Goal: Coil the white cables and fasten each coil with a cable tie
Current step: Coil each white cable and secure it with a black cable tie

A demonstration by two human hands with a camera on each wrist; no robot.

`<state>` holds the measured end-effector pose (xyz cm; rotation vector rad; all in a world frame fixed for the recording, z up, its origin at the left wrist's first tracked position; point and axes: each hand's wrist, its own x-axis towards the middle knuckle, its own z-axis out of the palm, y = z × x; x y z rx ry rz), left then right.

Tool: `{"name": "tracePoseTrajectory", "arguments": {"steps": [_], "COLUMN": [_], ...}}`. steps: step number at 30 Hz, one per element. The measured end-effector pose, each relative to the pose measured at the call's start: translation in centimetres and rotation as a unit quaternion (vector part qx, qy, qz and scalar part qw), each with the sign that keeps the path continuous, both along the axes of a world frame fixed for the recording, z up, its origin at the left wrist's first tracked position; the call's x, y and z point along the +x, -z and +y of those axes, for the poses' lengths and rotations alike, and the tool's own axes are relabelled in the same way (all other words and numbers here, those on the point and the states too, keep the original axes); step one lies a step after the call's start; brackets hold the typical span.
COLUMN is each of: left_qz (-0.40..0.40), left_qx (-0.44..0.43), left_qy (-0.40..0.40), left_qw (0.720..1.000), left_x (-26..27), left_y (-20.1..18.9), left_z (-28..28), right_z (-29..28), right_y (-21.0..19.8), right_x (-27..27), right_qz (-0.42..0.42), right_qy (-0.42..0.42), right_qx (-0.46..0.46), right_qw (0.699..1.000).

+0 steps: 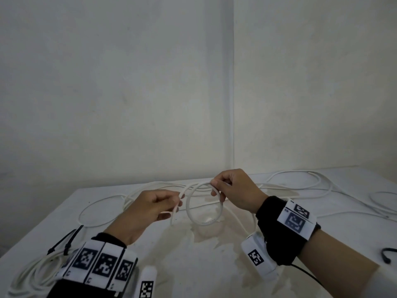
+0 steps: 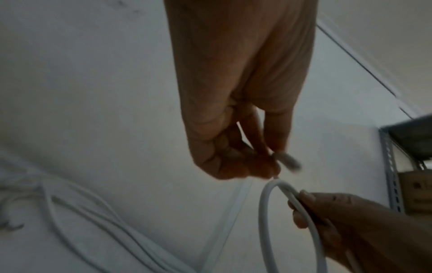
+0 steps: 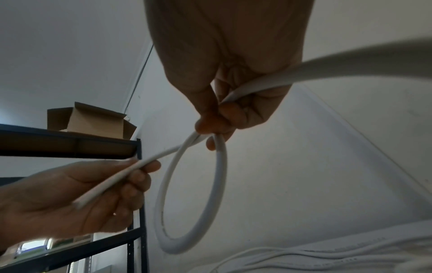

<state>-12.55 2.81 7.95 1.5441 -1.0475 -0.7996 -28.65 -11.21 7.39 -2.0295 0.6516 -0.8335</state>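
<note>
Both hands hold one white cable above the tabletop.

The right hand pinches the top of a single round loop of white cable; the left hand grips the cable's free end beside it. Loose cables lie behind; black cable ties rest at left.

pale walls, white table, dark metal shelving
</note>
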Motion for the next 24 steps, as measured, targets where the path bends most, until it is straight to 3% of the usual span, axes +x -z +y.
{"name": "tracePoseTrajectory", "arguments": {"steps": [4, 9, 14, 24], "left_qz": [0.017, 0.041, -0.060, -0.144], "left_qx": [-0.019, -0.048, -0.046, -0.091], "left_qy": [0.032, 0.011, -0.025, -0.128], "left_qw": [0.999, 0.998, 0.997, 0.977], "left_x": [-1.0, -1.8, -1.7, -2.0], "left_y": [0.4, 0.9, 1.6, 2.8], "left_z": [-0.4, -1.1, -1.4, -2.3], "right_z": [0.4, 0.8, 1.1, 1.7], "right_y": [-0.5, -0.6, -0.5, -0.4], "right_x": [-0.1, -0.2, -0.3, -0.1], "right_qz": [-0.018, -0.022, -0.028, -0.021], "right_qy": [-0.012, -0.016, -0.030, -0.039], "right_qx": [0.005, 0.016, 0.041, 0.052], "right_qw": [1.000, 0.999, 0.998, 0.998]}}
